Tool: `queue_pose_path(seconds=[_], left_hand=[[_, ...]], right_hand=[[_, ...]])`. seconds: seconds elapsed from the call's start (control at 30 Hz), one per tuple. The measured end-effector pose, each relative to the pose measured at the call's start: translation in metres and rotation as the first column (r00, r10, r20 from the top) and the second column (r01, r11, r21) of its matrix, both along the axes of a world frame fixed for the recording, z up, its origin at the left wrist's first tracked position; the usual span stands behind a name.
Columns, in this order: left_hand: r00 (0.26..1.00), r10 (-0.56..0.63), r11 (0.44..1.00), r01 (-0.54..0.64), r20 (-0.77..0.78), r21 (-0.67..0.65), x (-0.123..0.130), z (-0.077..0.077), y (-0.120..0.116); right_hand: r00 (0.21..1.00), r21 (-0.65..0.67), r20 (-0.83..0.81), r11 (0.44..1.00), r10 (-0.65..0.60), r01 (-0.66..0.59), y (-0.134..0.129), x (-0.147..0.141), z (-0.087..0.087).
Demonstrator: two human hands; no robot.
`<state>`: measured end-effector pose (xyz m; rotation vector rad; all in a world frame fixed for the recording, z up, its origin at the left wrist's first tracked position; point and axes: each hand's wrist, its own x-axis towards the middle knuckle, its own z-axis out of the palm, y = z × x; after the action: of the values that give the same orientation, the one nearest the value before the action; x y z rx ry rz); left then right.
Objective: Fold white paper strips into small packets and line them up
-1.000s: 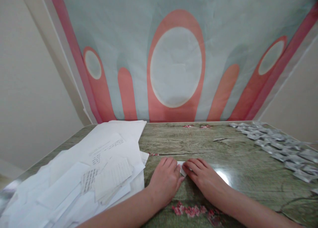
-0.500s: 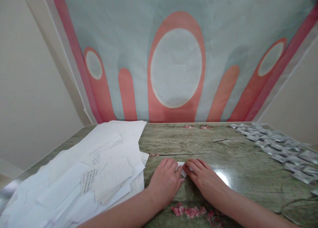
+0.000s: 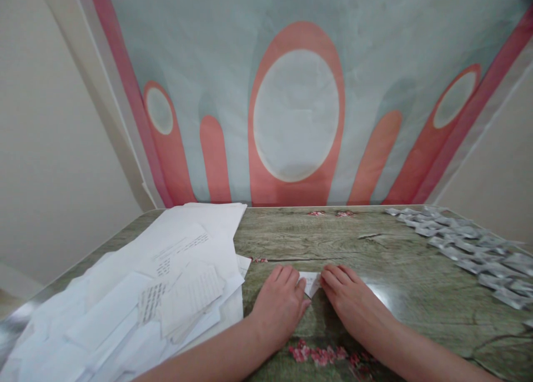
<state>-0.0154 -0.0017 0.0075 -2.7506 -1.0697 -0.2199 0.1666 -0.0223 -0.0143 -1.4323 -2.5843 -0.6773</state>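
A small folded piece of white paper lies on the table between my hands, its lower end narrowing to a point. My left hand grips its left side, thumb along the edge and fingers curled on the tabletop. At the paper's right corner is my right hand, its fingers bent and pressed together; the thumb is hidden beneath them. My palms hide part of the paper's sides.
A large spread of loose white sheets and printed scraps covers the left of the wood-patterned table. Rows of small folded grey-white paper pieces line the right edge. Behind the table hangs a grey-and-coral patterned backdrop.
My right hand has shifted a little to the right, so more of the folded paper shows between my hands. The left hand has stayed almost in place.
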Motion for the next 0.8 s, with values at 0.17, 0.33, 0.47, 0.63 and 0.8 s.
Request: queue_pose_path(seconds=[0.17,0.33,0.47,0.63,0.8], left_hand=[[1.000,-0.003,1.000,0.003,0.008,-0.004,0.000,-0.001,0.000],[1.000,-0.003,1.000,0.002,0.022,0.002,0.000,-0.002,0.000],[1.000,-0.002,1.000,0.002,0.028,0.008,-0.001,-0.004,0.000],[0.999,-0.009,1.000,0.009,0.032,0.009,-0.001,-0.004,0.000],[1.000,-0.005,1.000,0.005,0.029,0.008,-0.001,-0.005,0.001]], right_hand=[[0.999,-0.008,-0.036,1.000,-0.007,0.007,0.000,0.000,0.000],[0.998,-0.028,-0.060,1.000,-0.004,0.002,0.000,0.002,0.003],[0.996,-0.032,-0.086,0.999,-0.005,0.002,0.002,0.005,0.000],[0.990,-0.017,-0.141,0.999,0.029,-0.032,0.002,0.002,-0.005],[0.988,-0.005,-0.148,0.999,0.048,-0.049,0.002,-0.001,-0.011]])
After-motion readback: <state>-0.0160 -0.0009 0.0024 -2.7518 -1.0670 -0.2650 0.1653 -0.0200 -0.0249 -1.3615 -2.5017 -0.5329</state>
